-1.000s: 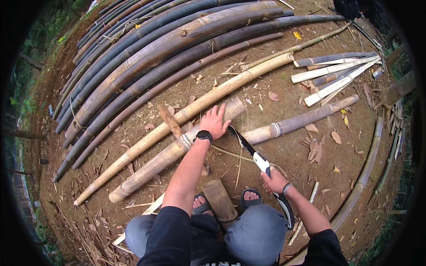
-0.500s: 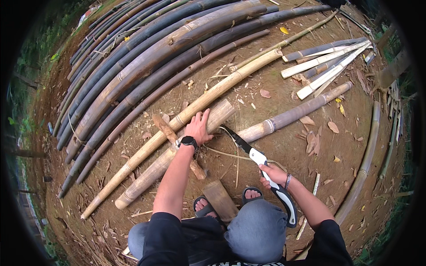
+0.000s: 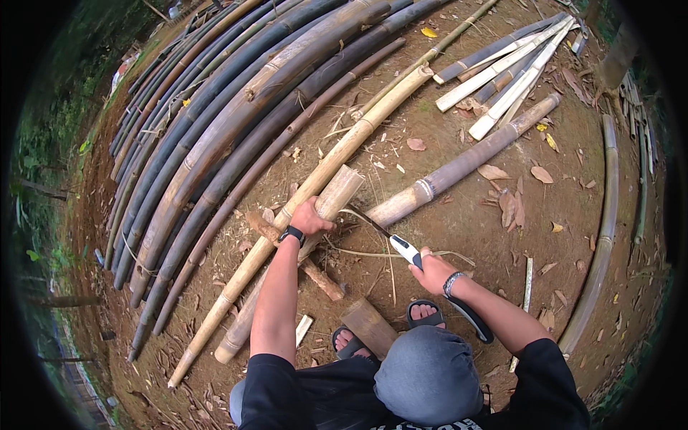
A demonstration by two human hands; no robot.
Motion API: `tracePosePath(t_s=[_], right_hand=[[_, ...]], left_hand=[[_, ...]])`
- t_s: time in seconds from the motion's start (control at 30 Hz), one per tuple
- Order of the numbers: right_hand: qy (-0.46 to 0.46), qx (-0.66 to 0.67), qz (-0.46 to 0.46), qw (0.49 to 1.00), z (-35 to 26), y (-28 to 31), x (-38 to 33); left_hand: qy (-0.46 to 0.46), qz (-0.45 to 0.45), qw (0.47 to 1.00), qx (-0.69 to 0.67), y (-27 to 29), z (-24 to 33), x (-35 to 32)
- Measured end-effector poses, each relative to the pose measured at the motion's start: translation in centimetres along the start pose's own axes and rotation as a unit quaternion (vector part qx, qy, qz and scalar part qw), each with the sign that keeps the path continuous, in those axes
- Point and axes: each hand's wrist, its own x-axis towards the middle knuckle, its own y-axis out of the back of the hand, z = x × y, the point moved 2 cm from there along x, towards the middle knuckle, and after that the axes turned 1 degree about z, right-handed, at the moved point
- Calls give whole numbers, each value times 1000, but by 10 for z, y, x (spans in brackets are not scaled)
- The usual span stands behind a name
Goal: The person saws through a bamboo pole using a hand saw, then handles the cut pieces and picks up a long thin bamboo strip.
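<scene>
My left hand [image 3: 313, 217] is wrapped over a thick, pale bamboo pole [image 3: 341, 192], close to its cut end. That pole rests across a rough brown branch [image 3: 321, 278], beside a longer yellow bamboo pole [image 3: 345, 152]. In my right hand [image 3: 434, 273] is a curved hand saw [image 3: 405, 250] with a white and black handle. Its dark blade points up and left toward the pale pole's end, near a grey-brown bamboo length [image 3: 469, 161]. Whether the teeth touch anything, I cannot make out. A short bamboo piece [image 3: 368, 326] lies between my sandalled feet.
Many long dark bamboo poles [image 3: 236, 143] are stacked at the left. Split bamboo strips [image 3: 512, 75] lie at the far right. A long curved bamboo [image 3: 602, 236] runs along the right side. Dry leaves [image 3: 508, 208] and chips are scattered over the brown soil.
My left hand has turned and curled round the pale pole instead of lying on top. The saw has come back and tilted, its blade now more edge-on. The whole view has shifted.
</scene>
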Motion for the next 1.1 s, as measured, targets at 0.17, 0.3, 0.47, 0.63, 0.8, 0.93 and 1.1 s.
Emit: tracePosePath(t_s=[0.17, 0.3, 0.47, 0.63, 0.8, 0.93, 1.1], right_hand=[[-39, 212, -61, 974, 18, -19, 1], [-38, 167, -50, 984, 36, -26, -32], [-195, 428, -198, 860, 40, 0, -30], [-251, 566, -263, 740, 44, 2, -25], [-219, 711, -376, 553, 59, -19, -11], [-203, 761, -397, 471, 52, -34, 2], [-171, 702, -313, 617, 36, -25, 9]], left_hand=[[-3, 105, 994, 13, -14, 9, -19], [82, 72, 993, 50, -16, 32, -24], [57, 102, 991, 67, -22, 63, -26], [40, 138, 988, 61, -3, 88, -33], [14, 190, 980, 55, 13, 112, -43], [8, 182, 982, 50, 23, 126, -50], [18, 161, 986, 36, 38, 131, -55]])
